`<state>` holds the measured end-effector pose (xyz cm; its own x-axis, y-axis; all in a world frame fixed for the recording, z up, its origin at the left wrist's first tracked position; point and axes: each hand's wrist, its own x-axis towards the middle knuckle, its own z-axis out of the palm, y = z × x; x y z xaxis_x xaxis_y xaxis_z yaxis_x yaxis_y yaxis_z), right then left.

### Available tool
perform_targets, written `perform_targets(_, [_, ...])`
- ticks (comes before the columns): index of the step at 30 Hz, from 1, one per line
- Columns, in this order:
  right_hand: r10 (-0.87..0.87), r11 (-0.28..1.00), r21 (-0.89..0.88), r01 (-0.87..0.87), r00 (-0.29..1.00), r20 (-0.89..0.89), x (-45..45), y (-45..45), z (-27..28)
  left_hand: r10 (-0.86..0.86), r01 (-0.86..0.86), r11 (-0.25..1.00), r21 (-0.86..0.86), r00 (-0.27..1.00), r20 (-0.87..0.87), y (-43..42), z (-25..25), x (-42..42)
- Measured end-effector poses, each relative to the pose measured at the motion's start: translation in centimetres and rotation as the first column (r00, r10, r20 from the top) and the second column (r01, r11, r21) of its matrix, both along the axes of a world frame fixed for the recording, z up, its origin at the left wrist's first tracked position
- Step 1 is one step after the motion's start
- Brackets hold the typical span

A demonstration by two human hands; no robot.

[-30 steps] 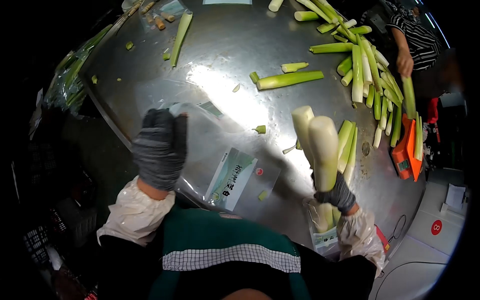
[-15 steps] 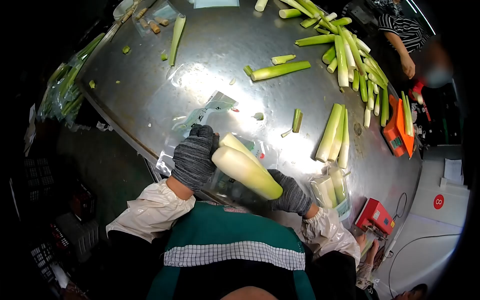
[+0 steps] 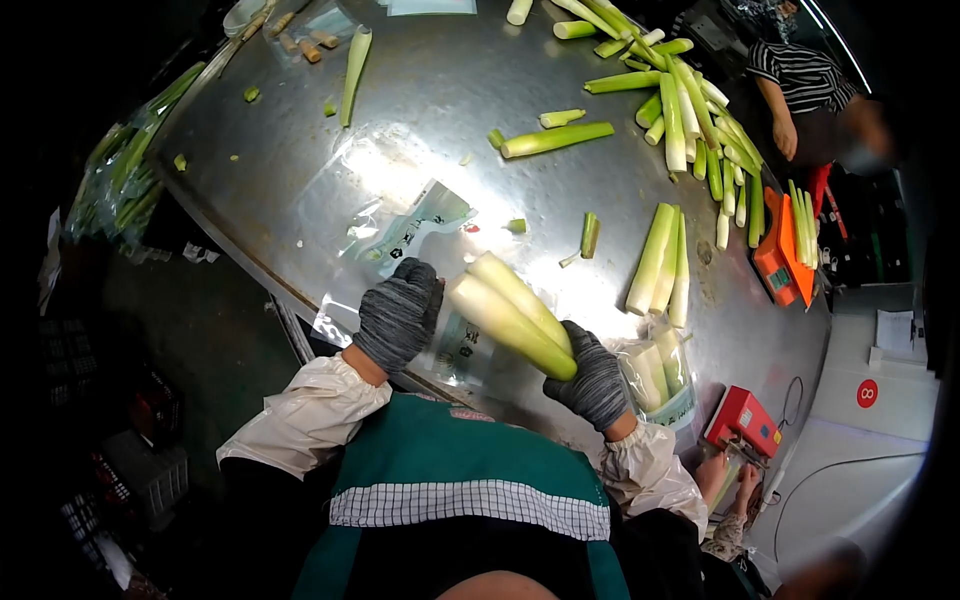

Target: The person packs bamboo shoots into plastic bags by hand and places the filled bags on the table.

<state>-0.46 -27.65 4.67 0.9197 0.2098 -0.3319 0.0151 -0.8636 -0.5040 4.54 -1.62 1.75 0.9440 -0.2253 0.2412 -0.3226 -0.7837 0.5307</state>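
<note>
Two stalks (image 3: 508,322) gripped in closed right hand (image 3: 592,382), apparently being lined up between hands over clear bag (image 3: 460,352). Left hand (image 3: 398,315) curled, hold unclear. Open bag mouth called for.

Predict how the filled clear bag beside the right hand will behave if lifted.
The bag will probably feel stiff lengthwise, since thick pale stalks fill much of it. Its shiny film may slip a little against the right hand. Rolling looks unlikely, as the stalks lie side by side.
</note>
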Motion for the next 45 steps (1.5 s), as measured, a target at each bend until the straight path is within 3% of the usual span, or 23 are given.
perform_targets(2, [0.006, 0.999, -0.033, -0.003, 0.997, 0.071, -0.3, -0.5, -0.5, 0.031, -0.031, 1.000, -0.005, 0.999, -0.016, -0.3, 0.0, 0.0])
perform_targets(5, [0.051, 0.962, -0.270, -0.025, 0.995, 0.090, 0.0, -0.1, 0.2, -0.063, 0.061, 0.997, 0.044, 0.997, 0.033, -0.9, 0.1, 0.1])
perform_targets(8, [0.064, 0.937, -0.349, -0.028, 0.994, 0.091, 0.0, 0.9, 0.1, -0.138, 0.137, 0.983, 0.126, 0.990, 0.005, -1.8, -0.1, 0.0])
perform_targets(12, [-0.069, 0.977, -0.201, 0.070, 0.998, 0.010, -0.4, 1.4, -2.2, -0.233, 0.244, 0.933, 0.265, 0.970, -0.073, -2.9, -0.1, -0.8])
perform_targets(13, [-0.087, 0.956, -0.283, 0.081, 0.996, -0.011, -0.3, 2.3, -1.8, -0.257, 0.277, 0.920, 0.276, 0.960, -0.107, -3.1, -0.3, -1.0])
perform_targets(17, [0.058, 0.943, -0.332, -0.022, 0.993, 0.100, -0.1, 4.9, -2.2, -0.345, 0.357, 0.897, 0.260, 0.934, -0.094, -4.5, -0.4, -1.5])
perform_targets(20, [0.072, 0.957, -0.278, -0.083, 0.996, -0.050, 1.7, 6.4, -2.9, -0.402, 0.394, 0.898, 0.195, 0.916, -0.002, -5.5, -0.5, -1.4])
perform_targets(22, [-0.144, 0.989, -0.051, 0.141, 0.987, -0.067, 3.3, 7.3, -3.3, -0.403, 0.377, 0.898, 0.228, 0.911, 0.082, -5.6, -0.2, -1.7])
perform_targets(23, [-0.140, 0.989, -0.054, 0.136, 0.988, -0.064, 4.1, 7.7, -4.2, -0.386, 0.372, 0.911, 0.180, 0.921, 0.049, -5.2, -0.2, -1.6])
perform_targets(25, [-0.162, 0.976, 0.166, 0.140, 0.979, 0.123, 5.0, 8.4, -6.5, -0.346, 0.338, 0.930, 0.146, 0.937, 0.040, -4.1, -0.5, -1.3])
perform_targets(26, [-0.163, 0.976, 0.167, 0.142, 0.980, 0.118, 5.5, 8.4, -7.3, -0.311, 0.306, 0.945, 0.112, 0.950, 0.030, -3.7, -0.7, -1.1])
perform_targets(28, [-0.035, 0.959, 0.277, -0.055, 0.950, 0.310, 6.6, 8.3, -8.2, -0.283, 0.278, 0.957, 0.077, 0.957, 0.059, -3.1, -1.1, -0.8])
perform_targets(29, [-0.029, 0.905, 0.425, -0.014, 0.995, 0.093, 7.0, 8.3, -5.7, -0.191, 0.193, 0.972, 0.136, 0.981, -0.023, -2.7, -1.3, -0.8])
perform_targets(30, [-0.024, 0.905, 0.426, -0.019, 0.995, 0.095, 7.9, 7.1, -4.0, -0.093, 0.111, 0.973, 0.200, 0.991, -0.098, -2.4, -1.5, -0.7])
perform_targets(32, [0.383, 0.822, 0.466, -0.328, 0.923, -0.027, 10.1, 3.1, -1.5, -0.046, 0.057, 0.978, 0.203, 0.997, -0.057, -1.7, -1.9, -1.0])
perform_targets(34, [0.208, 0.907, 0.359, -0.221, 0.975, 0.075, 14.6, -1.7, -4.3, -0.088, 0.097, 0.977, 0.190, 0.995, -0.055, -1.1, -2.3, -1.8])
perform_targets(35, [-0.122, 0.980, 0.164, 0.115, 0.992, 0.035, 17.4, -1.9, -3.6, -0.081, 0.093, 0.982, 0.167, 0.994, -0.079, -1.0, -2.6, -2.0])
perform_targets(36, [-0.159, 0.984, -0.049, 0.172, 0.968, 0.194, 20.4, -2.3, -3.2, -0.069, 0.084, 0.982, 0.168, 0.994, -0.088, -1.0, -2.6, -2.0])
perform_targets(38, [0.060, 0.936, -0.335, 0.113, 0.883, 0.466, 27.3, -5.5, -8.1, -0.123, 0.144, 0.959, 0.243, 0.987, -0.098, -1.2, -2.2, -2.1])
perform_targets(40, [0.199, 0.840, -0.528, 0.130, 0.830, 0.521, 32.2, -6.7, -11.5, -0.116, 0.154, 0.950, 0.273, 0.982, -0.152, -1.2, -4.4, -2.7])
perform_targets(44, [0.169, 0.831, -0.545, 0.108, 0.885, 0.434, 32.9, -5.0, -9.2, -0.082, 0.131, 0.960, 0.246, 0.976, -0.203, -1.5, -2.4, -2.0])
perform_targets(45, [0.219, 0.777, -0.629, 0.024, 0.927, 0.306, 33.0, -4.7, -8.2, -0.083, 0.133, 0.958, 0.255, 0.976, -0.200, -1.4, -2.1, -1.7])
